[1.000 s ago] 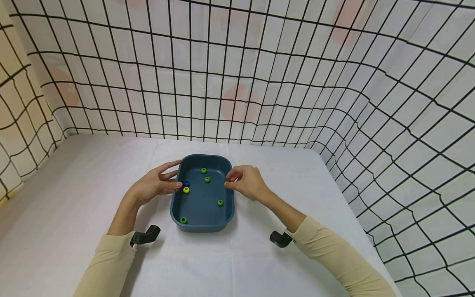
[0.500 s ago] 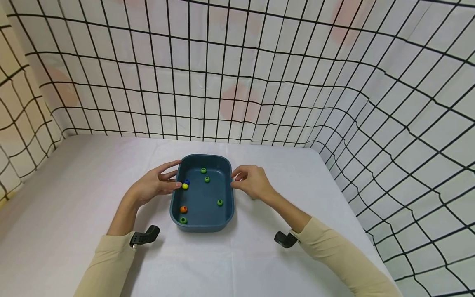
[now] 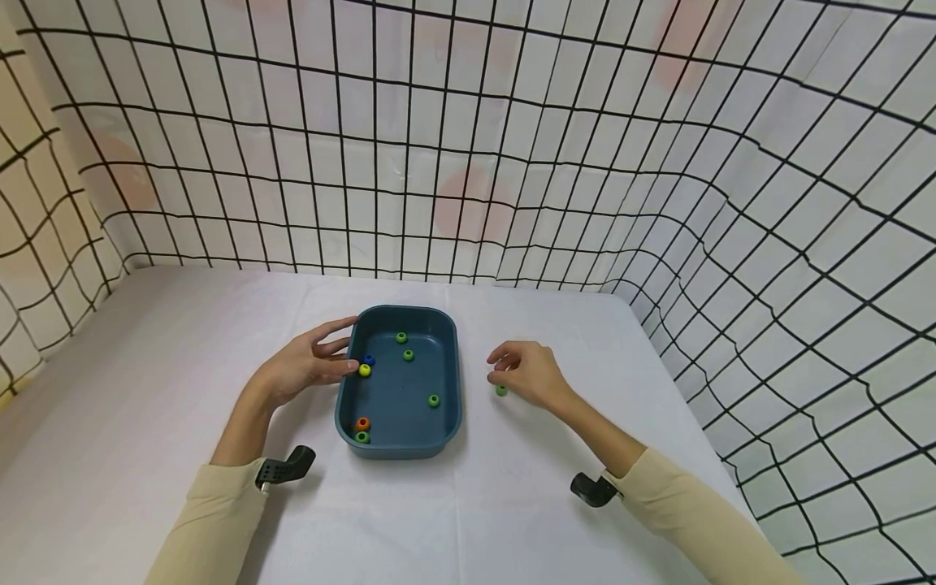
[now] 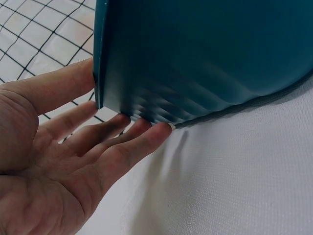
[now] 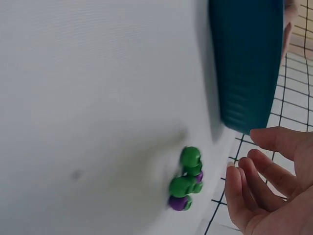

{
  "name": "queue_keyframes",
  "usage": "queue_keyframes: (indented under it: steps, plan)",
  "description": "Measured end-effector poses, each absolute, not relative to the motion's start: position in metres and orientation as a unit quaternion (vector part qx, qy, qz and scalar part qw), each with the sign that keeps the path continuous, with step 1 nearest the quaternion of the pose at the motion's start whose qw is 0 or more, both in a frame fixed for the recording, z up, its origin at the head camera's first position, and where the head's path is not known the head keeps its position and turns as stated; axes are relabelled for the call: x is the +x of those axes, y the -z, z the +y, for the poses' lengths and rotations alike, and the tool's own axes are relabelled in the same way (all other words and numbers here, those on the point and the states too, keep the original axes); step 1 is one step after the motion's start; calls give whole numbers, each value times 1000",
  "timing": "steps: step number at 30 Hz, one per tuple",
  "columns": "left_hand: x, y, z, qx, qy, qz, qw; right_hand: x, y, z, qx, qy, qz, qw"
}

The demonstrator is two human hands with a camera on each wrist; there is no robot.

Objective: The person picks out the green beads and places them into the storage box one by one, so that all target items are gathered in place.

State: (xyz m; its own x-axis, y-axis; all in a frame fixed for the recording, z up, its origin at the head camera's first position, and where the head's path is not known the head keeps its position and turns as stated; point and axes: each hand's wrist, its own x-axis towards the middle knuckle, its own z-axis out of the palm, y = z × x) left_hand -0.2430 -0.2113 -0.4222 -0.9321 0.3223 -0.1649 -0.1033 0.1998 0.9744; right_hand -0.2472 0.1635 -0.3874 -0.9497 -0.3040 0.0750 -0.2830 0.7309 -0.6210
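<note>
A dark blue-green rectangular tub (image 3: pixel 398 452) sits on the table with several beads inside. Its left side is held by my left hand (image 3: pixel 307 361), the thumb over the rim and the fingers against the outer wall (image 4: pixel 195 63). Inside lie a yellow bead (image 3: pixel 364 370) and a blue bead (image 3: pixel 369 359) near that thumb, an orange bead (image 3: pixel 362 424) at the near left corner, and several green beads (image 3: pixel 408 355). To the right of the tub, my right hand (image 3: pixel 532 374) hovers with loosely bent, empty fingers. Close by, green beads (image 5: pixel 182 187) and purple beads (image 5: pixel 178 202) lie bunched.
White cloth (image 3: pixel 468 520) covers the table. A black wire grid (image 3: pixel 453 154) with white sheeting behind it rises at the back and on both sides. Each wrist carries a black camera mount (image 3: pixel 592 490).
My right hand released an orange bead into the tub and moved right, off the rim. The orange bead rolled to the near left corner. My left hand stays at the tub's side.
</note>
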Motion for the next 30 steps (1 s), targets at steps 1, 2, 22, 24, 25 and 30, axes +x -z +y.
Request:
queue_keyframes:
  steps: [1,2,22,24,25,30]
  plan:
    - [-243,423,-211,73,-627,756,169,-247,390,165,-156,330,931,17]
    - [-243,423,-211,72,-628,757,169,-247,392,167,-155,329,931,18]
    - [-241,421,-210,76,-631,754,168,-247,420,181,-151,313,938,8]
    - [-241,421,-210,76,-630,755,168,-247,422,181,-151,312,938,6]
    - [-241,421,-210,76,-629,755,168,-247,422,181,-152,313,937,5]
    - [-242,421,-211,77,-632,752,169,-246,425,180,-153,312,938,2]
